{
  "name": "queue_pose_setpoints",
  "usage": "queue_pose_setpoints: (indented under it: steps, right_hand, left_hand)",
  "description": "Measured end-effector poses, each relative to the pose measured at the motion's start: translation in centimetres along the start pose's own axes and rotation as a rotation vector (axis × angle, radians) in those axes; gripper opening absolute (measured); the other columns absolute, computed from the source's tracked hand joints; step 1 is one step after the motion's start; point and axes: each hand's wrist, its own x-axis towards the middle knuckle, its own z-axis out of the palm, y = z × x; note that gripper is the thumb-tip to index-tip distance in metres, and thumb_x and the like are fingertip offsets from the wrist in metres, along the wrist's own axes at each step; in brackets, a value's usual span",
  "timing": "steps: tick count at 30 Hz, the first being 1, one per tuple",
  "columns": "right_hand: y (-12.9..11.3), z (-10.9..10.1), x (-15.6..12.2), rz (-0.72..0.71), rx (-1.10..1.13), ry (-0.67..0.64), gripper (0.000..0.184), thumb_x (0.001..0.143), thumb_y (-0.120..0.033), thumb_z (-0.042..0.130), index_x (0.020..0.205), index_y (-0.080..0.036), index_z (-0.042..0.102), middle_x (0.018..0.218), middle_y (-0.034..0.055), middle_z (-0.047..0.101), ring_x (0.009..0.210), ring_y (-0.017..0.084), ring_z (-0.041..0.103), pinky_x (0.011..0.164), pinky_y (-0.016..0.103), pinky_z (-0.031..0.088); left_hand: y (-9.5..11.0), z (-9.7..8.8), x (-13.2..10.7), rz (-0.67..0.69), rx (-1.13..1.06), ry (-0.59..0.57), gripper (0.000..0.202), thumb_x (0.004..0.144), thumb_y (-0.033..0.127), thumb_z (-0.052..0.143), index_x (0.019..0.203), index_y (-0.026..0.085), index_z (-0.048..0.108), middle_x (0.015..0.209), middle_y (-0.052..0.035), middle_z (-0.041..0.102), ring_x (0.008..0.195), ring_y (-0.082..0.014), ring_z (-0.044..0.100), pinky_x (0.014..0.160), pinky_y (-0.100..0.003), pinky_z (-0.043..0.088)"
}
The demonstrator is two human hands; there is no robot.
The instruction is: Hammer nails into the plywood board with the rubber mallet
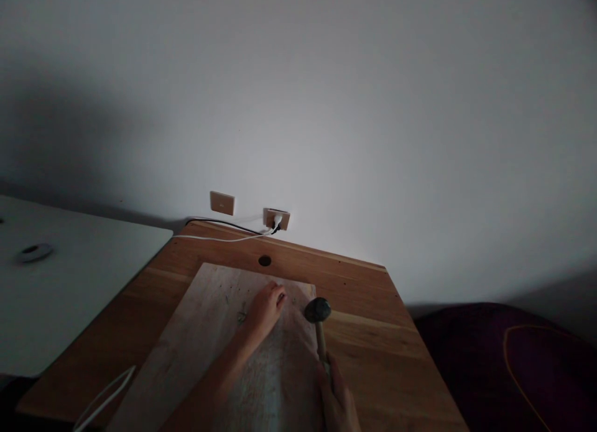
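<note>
My right hand [336, 399] is wrapped round the wooden handle of a hammer [319, 323], whose dark head hangs over the far right corner of a pale wooden board [200, 332]. On the far part of that board rests my left hand [267, 306], its fingers curled together near the far edge; what they pinch, if anything, is too small to make out. A few small dark bits [241, 314] lie on the board just left of that hand.
The board lies on a brown wooden desk [373, 332] with a round cable hole [265, 260]. White and black cables [233, 231] run to a wall socket [276, 219]. A white table [69, 276] stands to the left, a dark cushion [504, 363] to the right.
</note>
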Motion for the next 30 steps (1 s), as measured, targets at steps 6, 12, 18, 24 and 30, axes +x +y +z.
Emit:
queue_pose_setpoints:
  steps: [6,12,18,24,30]
  right_hand:
    - [1.2,0.4,0.8,0.007,-0.056,0.015,0.116,0.07,-0.103,0.037,0.14,-0.016,0.065,0.134,0.0157,0.071,0.135,0.041,0.057,0.113,0.048,0.045]
    - [0.6,0.1,0.8,0.013,-0.091,0.032,0.116,0.067,-0.105,0.036,0.139,-0.018,0.065,0.133,0.0136,0.072,0.135,0.04,0.057,0.113,0.047,0.046]
    - [0.0,-0.3,0.1,0.001,-0.089,0.007,0.108,0.072,-0.102,0.038,0.137,-0.02,0.066,0.134,0.0127,0.071,0.136,0.037,0.057,0.11,0.042,0.048]
    - [-0.1,-0.4,0.0,0.02,-0.052,0.015,0.102,0.075,-0.097,0.044,0.14,-0.021,0.065,0.125,0.0136,0.074,0.128,0.037,0.063,0.103,0.043,0.052]
    - [-2.0,0.0,-0.2,0.073,0.103,-0.045,0.092,0.072,-0.089,0.062,0.134,-0.021,0.063,0.07,0.0015,0.07,0.057,0.018,0.064,0.044,0.024,0.045]
  left_hand:
    - [0.3,0.6,-0.3,-0.042,-0.093,0.043,0.008,0.095,0.017,0.062,0.091,0.019,0.069,0.094,-0.0054,0.07,0.086,-0.0189,0.068,0.081,-0.029,0.05]
    - [-0.1,0.5,-0.4,-0.064,-0.115,0.087,0.007,0.092,0.02,0.068,0.099,0.019,0.066,0.099,-0.0059,0.071,0.09,-0.0201,0.069,0.084,-0.031,0.052]
    - [-0.3,0.8,-0.4,-0.044,-0.113,0.104,0.006,0.094,0.018,0.063,0.088,0.02,0.063,0.093,-0.0042,0.067,0.085,-0.0182,0.067,0.079,-0.03,0.051]
    - [-0.5,1.3,-0.5,0.053,-0.071,0.145,0.013,0.091,0.013,0.063,0.1,0.02,0.07,0.104,-0.0072,0.063,0.099,-0.0232,0.064,0.09,-0.038,0.052]
    - [-1.1,1.7,-0.4,0.036,-0.094,0.236,0.011,0.085,0.014,0.072,0.095,0.018,0.067,0.112,-0.008,0.055,0.101,-0.0234,0.061,0.094,-0.042,0.054]
